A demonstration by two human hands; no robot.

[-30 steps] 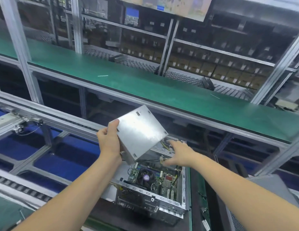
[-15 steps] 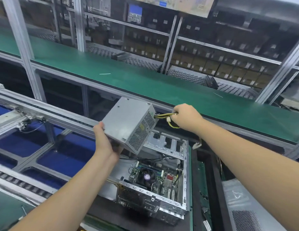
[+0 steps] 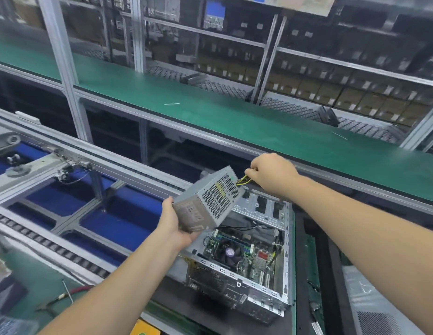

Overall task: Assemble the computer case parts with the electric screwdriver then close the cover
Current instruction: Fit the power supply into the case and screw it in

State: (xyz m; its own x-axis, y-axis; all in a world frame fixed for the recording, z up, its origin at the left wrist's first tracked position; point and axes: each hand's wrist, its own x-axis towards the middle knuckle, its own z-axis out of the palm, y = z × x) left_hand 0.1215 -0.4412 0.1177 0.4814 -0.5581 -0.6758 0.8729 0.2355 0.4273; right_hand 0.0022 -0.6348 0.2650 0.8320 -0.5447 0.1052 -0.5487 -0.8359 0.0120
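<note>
- The left hand (image 3: 178, 227) cups the power supply (image 3: 208, 200) from below, tilted above the open computer case (image 3: 244, 259).
- The right hand (image 3: 271, 174) pinches its yellow-black cables (image 3: 242, 181) at the far end.
- The case rests on a dark surface (image 3: 210, 308); a green conveyor belt (image 3: 234, 117) and stocked shelves (image 3: 331, 88) lie beyond.

No words or numbers can be read here. The power supply (image 3: 207, 199) has a label (image 3: 189, 213) on its side, but the print is too small and blurry to make out.
</note>
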